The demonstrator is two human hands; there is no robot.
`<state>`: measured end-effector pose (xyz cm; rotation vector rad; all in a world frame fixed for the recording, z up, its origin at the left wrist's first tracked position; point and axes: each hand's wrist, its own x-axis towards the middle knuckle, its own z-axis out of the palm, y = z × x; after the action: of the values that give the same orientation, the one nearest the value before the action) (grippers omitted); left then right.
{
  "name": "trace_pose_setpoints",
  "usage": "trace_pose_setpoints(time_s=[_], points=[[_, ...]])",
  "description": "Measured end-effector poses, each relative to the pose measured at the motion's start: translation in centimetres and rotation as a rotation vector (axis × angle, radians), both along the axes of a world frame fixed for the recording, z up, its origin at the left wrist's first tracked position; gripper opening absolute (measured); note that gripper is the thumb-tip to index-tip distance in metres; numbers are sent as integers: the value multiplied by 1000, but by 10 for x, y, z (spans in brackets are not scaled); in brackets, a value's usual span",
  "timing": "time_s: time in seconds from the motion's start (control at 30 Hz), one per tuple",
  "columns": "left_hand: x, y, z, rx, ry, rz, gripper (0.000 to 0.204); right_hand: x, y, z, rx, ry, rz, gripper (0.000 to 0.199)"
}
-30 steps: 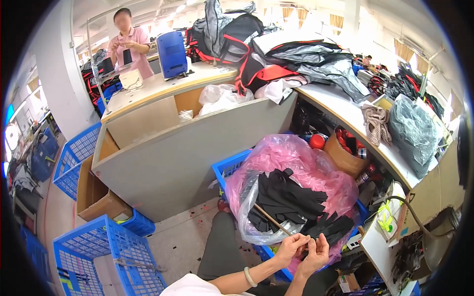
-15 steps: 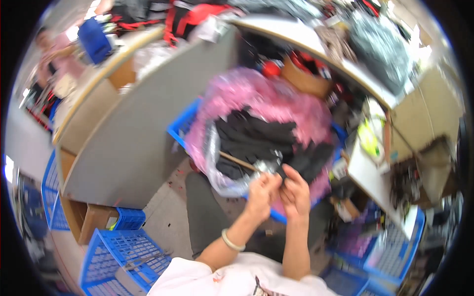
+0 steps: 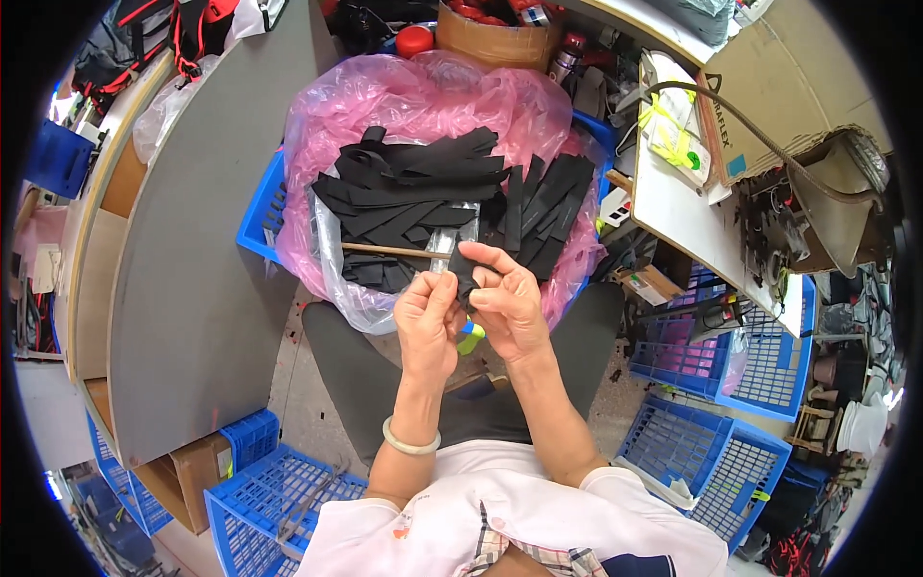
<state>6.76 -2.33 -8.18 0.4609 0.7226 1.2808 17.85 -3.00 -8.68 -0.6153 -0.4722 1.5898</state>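
Both hands meet over the near edge of a basket lined with pink plastic. My left hand (image 3: 426,320) pinches, thumb against fingers, the near side of a small black fabric strip (image 3: 465,267). On the other side of that strip, my right hand (image 3: 510,303) grips it between thumb and curled fingers. A thin wooden stick (image 3: 389,250) lies level across the basket; its right end reaches the strip, and I cannot tell if it is held. Behind the hands, many black fabric strips (image 3: 404,192) lie heaped, with another bunch (image 3: 555,207) to the right.
The blue basket (image 3: 255,216) with its pink plastic bag (image 3: 336,96) stands before my knees. A grey panel (image 3: 207,231) rises at left. At right are a white shelf (image 3: 687,226) and blue crates (image 3: 673,438). A cardboard box (image 3: 495,38) sits behind.
The view has tilted and shifted, so the basket shows further left and higher. My hands stay together on the black strip, with the right fingers now curled closer round it.
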Motion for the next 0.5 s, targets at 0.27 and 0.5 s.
trace_pose_setpoints(time_s=[0.27,0.5], points=[[-3,5,-12,8,173,-55,17,1,5,-17,-280,334,-75,29],[-16,1,-4,175,483,-86,16,10,4,-2,-167,-86,-24,23]])
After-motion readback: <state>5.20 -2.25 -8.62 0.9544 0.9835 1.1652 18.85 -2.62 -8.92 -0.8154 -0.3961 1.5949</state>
